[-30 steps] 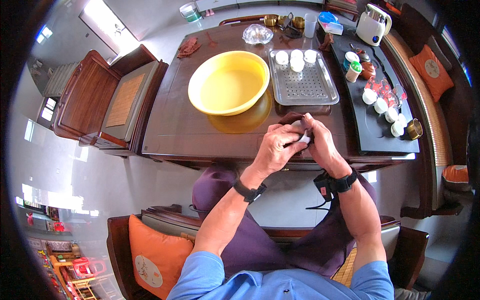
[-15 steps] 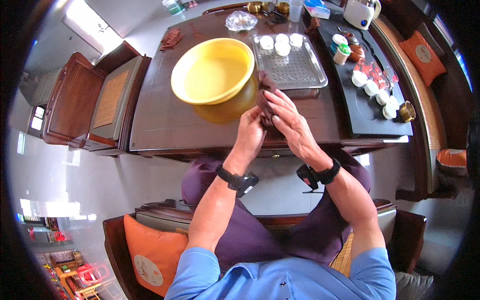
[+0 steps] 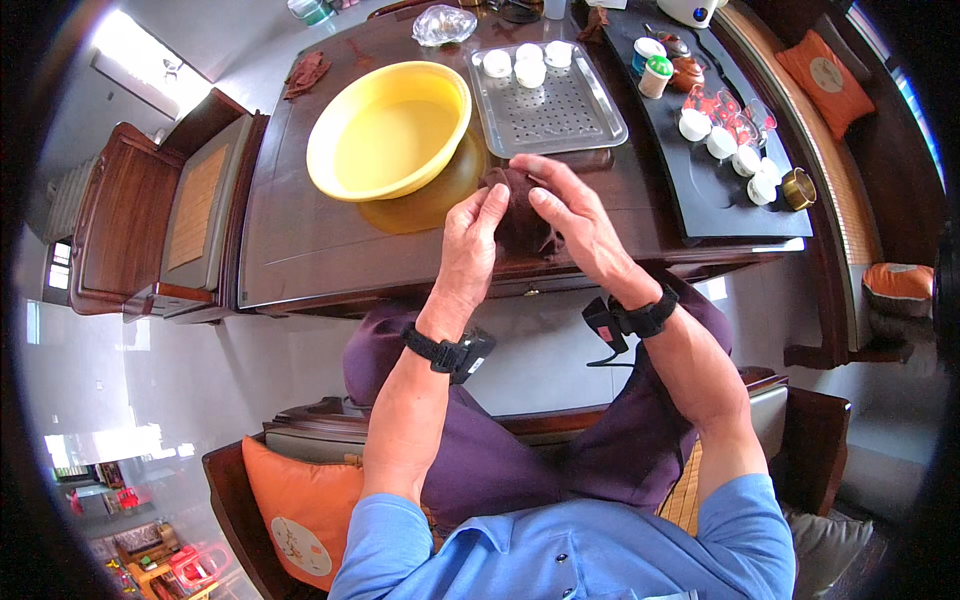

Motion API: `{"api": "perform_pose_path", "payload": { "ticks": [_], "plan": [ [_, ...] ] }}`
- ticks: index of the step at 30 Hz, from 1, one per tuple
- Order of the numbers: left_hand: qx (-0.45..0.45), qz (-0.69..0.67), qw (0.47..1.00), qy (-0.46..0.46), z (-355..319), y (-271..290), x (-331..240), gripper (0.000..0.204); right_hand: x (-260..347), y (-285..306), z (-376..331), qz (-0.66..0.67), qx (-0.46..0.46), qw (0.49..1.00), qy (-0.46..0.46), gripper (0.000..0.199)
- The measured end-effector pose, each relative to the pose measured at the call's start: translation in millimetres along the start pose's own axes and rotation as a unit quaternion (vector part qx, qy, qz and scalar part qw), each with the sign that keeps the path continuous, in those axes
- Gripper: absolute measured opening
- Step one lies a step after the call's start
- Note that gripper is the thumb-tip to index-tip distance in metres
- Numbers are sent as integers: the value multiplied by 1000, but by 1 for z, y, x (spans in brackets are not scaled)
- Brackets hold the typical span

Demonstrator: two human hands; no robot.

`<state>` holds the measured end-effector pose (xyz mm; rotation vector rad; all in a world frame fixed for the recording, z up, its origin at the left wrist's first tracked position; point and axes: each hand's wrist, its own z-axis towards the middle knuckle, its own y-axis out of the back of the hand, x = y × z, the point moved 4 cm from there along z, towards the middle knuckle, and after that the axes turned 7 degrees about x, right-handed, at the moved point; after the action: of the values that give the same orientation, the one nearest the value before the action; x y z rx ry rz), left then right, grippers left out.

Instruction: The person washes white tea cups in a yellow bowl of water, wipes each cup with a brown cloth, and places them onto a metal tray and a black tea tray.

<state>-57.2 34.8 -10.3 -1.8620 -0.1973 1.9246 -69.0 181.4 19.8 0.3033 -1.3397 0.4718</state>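
Near the table's front edge, a dark brown cloth (image 3: 521,222) hangs between my two hands. My left hand (image 3: 468,240) grips its left side, thumb up and fingers curled. On the other side, my right hand (image 3: 582,222) pinches the cloth between its thumb and its longer, straighter fingers; part of the grip is hidden. Just left of the hands stands a yellow basin (image 3: 335,180) with what looks like water in it. Beyond them lies a perforated metal tray (image 3: 560,125), with several small white cups (image 3: 530,72) grouped at its far end.
At the right, a black tea tray (image 3: 715,215) carries white cups (image 3: 720,142), clear red-patterned glasses, a brown teapot (image 3: 687,73), a green-lidded jar (image 3: 655,77) and a brass cup (image 3: 798,188). Another brown cloth (image 3: 306,75) and a clear crumpled plastic bag (image 3: 444,25) lie at the far left.
The cloth has gone from narrow and bunched to more spread out between my hands. My hands have moved a little apart. The whole view has shifted slightly.
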Motion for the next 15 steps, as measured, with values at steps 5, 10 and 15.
{"api": "perform_pose_path", "payload": {
  "ticks": [5,10,15],
  "plan": [
    [-50,38,994,90,-3,11,6,34,-22,-10,-3,-30,-8,999,-23,45],
    [22,51,998,21,-5,-13,-5,28,-18,10,5,-5,-73,996,-52,37],
    [2,-24,1000,5,-3,-11,-9,26,-12,24,7,174,-31,978,-112,51]
  ]
}}
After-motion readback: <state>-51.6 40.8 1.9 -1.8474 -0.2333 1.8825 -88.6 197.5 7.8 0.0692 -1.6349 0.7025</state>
